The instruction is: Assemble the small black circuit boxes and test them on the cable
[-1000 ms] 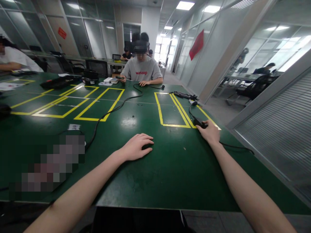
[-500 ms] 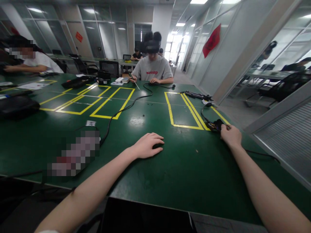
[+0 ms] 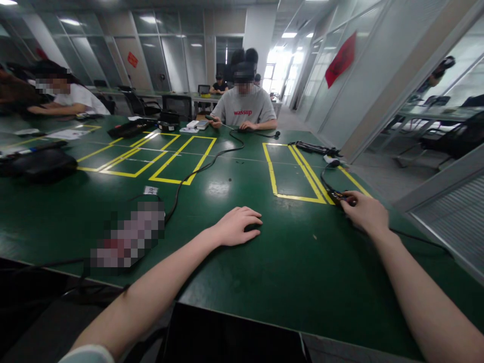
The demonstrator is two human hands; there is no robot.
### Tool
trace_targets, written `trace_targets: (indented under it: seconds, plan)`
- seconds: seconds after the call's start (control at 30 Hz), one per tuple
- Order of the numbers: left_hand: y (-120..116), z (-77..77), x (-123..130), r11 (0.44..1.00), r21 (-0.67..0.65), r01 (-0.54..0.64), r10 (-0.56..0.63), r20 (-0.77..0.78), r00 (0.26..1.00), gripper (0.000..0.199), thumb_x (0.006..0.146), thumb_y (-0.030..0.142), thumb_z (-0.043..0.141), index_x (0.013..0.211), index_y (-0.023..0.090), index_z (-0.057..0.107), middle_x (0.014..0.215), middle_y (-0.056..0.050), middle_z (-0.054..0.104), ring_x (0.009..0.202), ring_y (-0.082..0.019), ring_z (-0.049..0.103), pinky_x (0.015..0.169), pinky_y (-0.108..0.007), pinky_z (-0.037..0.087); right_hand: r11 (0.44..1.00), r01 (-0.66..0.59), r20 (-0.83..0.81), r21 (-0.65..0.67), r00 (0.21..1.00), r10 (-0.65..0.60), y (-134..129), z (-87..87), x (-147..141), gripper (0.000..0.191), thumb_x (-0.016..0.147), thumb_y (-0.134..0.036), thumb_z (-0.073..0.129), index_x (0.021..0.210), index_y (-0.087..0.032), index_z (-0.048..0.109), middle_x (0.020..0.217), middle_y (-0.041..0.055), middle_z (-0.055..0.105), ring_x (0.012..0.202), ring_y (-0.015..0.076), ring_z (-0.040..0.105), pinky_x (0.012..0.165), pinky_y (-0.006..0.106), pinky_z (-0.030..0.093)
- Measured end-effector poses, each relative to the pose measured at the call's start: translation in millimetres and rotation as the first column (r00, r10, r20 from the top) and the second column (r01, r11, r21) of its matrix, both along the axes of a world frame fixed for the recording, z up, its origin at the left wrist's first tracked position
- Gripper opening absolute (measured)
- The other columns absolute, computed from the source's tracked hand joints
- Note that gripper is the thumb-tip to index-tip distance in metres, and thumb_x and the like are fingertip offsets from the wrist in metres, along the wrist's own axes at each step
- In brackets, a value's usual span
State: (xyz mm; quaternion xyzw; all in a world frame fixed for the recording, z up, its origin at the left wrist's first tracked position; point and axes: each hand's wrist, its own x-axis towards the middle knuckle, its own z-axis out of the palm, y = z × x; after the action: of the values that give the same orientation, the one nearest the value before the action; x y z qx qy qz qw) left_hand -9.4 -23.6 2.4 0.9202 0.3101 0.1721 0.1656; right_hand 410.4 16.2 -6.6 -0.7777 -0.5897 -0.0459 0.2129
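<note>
My left hand (image 3: 240, 227) lies palm down on the green table (image 3: 280, 272), its fingers stretched out and slightly apart, holding nothing. Farther off to the right, my right hand (image 3: 366, 212) has its thumb and fingers closed on a small black cabled device (image 3: 336, 195). Most of that device is hidden by the fingers, and its exact kind cannot be made out. A black cable (image 3: 323, 176) curves from its far end to a dark round piece (image 3: 333, 164). Left of my left forearm sits a blurred-out object (image 3: 132, 237) with cables at its ends.
Yellow tape outlines (image 3: 298, 198) mark the table. A folded black tripod-like item (image 3: 315, 147) lies at the right edge. Across the table a co-worker (image 3: 245, 103) holds a thin tool. Black bags (image 3: 49, 162) and a long cable (image 3: 204, 169) occupy the left side.
The view has turned slightly left. My right hand has shifted over the black device, covering more of it. The co-worker's tool has swung up toward level. My left hand stays put.
</note>
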Motion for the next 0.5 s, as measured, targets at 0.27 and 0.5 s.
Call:
trace_targets:
  seconds: [0.27, 0.5]
  plan:
    - [0, -0.5, 0, 1.000, 0.001, 0.004, -0.004, 0.002, 1.000, 0.025, 0.098, 0.033, 0.064, 0.120, 0.024, 0.073, 0.139, -0.007, 0.068, 0.129, -0.025, 0.060, 0.111, -0.043, 0.046, 0.994, 0.098, -0.049, -0.052, 0.994, -0.101, -6, 15.0, -22, 0.027, 0.081, -0.033, 0.061, 0.106, -0.023, 0.068, 0.096, 0.0105, 0.073, 0.091, 0.0318, 0.068, 0.063, 0.036, 0.046]
    - [1, -0.9, -2, 1.000, -0.007, 0.002, -0.002, 0.006, 1.000, 0.026, 0.098, 0.033, 0.063, 0.121, 0.023, 0.072, 0.139, -0.008, 0.067, 0.130, -0.026, 0.060, 0.112, -0.046, 0.045, 0.980, 0.181, -0.050, -0.077, 0.981, -0.185, -9, 21.8, -31, 0.029, 0.084, -0.036, 0.063, 0.109, -0.022, 0.067, 0.099, 0.0119, 0.073, 0.091, 0.0322, 0.068, 0.068, 0.038, 0.046]
